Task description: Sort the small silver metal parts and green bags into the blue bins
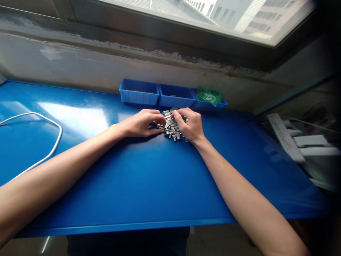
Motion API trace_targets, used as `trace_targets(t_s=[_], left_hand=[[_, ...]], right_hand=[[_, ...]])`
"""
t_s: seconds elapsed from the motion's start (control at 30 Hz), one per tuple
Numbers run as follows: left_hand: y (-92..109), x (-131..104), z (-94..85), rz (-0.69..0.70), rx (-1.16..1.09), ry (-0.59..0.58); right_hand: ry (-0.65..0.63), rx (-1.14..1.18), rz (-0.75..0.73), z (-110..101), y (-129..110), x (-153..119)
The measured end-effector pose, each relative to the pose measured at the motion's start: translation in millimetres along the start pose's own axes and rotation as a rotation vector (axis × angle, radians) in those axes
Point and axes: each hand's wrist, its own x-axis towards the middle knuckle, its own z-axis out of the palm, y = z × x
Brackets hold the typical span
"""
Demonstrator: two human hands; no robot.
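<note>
A heap of small silvery metal cylinders [174,128], some with a wider head, lies on the blue table [149,185]. At the heap's left edge is my left hand [146,123], its thumb and curved fingers apart around a few pieces. My right hand [191,125] rests over the right side of the heap, fingers curled and thumb pressed toward them. Whatever lies between those right fingertips is too small and covered to make out.
Behind the heap stand a blue bin [140,97] with small parts, a second blue bin [177,101], and a third blue bin [198,104] holding a green plastic bag [209,95]. A white cable [59,133] curves across the left. Whitish objects [311,145] sit at the right edge.
</note>
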Motion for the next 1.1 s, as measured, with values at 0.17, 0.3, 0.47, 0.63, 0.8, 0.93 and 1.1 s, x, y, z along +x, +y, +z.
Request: trace_targets(t_s=[0.17,0.3,0.47,0.63,0.8,0.93,1.1], left_hand=[[-7,-1,-0.2,-0.003,-0.004,0.056],[-6,-1,0.1,-0.017,0.009,0.085],[-4,-3,-0.6,-0.034,0.002,0.06],[-6,-4,-0.6,-0.046,0.016,0.026],[-10,-3,-1.4,-0.047,-0.025,0.079],[-13,-1,-3.1,-0.074,-0.105,0.104],[-11,-1,-3.0,-0.12,-0.164,0.134]], right_hand=[[0.076,-0.049,0.05,2,-5,-1],[0.182,0.057,0.18,7,-8,1],[0.266,0.384,0.337,7,-3,6],[0.207,0.332,0.304,-2,1,7],[-0.03,0.027,0.007,-1,-6,1],[-0.053,-0.03,-0.1,1,-8,-1],[-0.02,-0.027,-0.116,0,-3,-1]])
